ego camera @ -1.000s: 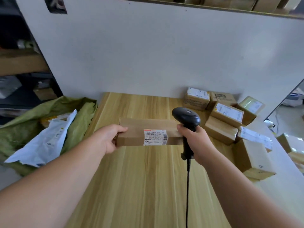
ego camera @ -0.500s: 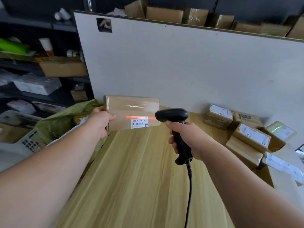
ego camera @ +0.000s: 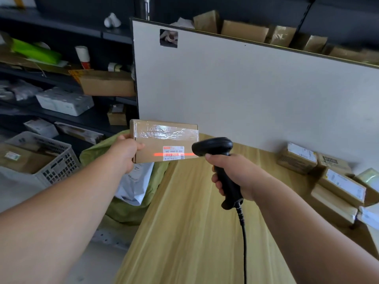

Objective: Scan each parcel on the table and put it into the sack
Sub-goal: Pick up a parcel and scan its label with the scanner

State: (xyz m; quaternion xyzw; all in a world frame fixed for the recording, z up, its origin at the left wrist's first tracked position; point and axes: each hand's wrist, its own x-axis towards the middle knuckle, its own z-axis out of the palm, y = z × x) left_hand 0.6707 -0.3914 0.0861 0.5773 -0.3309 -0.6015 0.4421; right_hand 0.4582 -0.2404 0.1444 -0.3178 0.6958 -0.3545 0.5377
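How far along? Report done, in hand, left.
Done: a white plastic mailer lies in the green sack. In hand: left hand holds a flat brown cardboard parcel; right hand aims a black scanner at its label. Left: several labelled cardboard boxes on the wooden table.

Bare tabletop (ego camera: 184, 222) at centre; parcels (ego camera: 340, 185) along right edge, board (ego camera: 246, 89) behind.

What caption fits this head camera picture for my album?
The left hand holds a taped parcel while the right hand aims the scanner at its label.
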